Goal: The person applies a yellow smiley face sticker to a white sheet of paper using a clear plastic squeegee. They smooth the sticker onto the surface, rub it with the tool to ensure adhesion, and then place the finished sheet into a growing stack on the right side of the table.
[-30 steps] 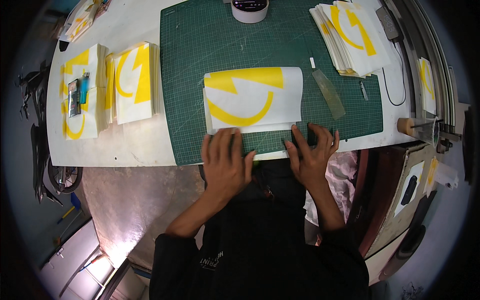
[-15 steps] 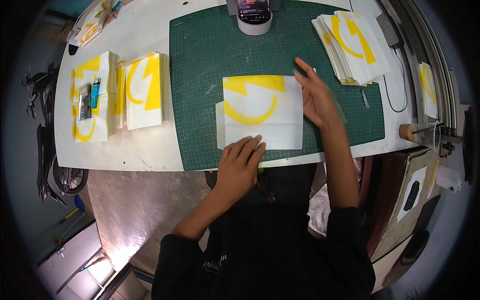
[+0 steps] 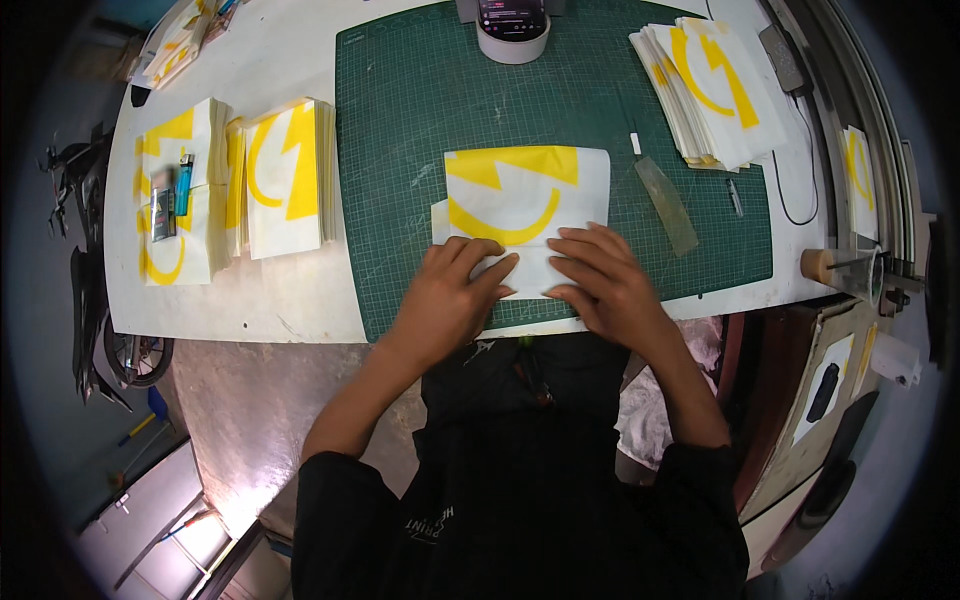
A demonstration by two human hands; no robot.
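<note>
Pressing down from the head view, I see my left hand (image 3: 448, 292) and right hand (image 3: 600, 282) laid flat, fingers spread, gripping nothing, on the near edge of the white sheet with yellow shapes (image 3: 525, 205) on the green cutting mat (image 3: 420, 120). Its long axis runs left-right, yellow bolt shape at its far edge. Uneven pressure could skew or crease it, I judge.
</note>
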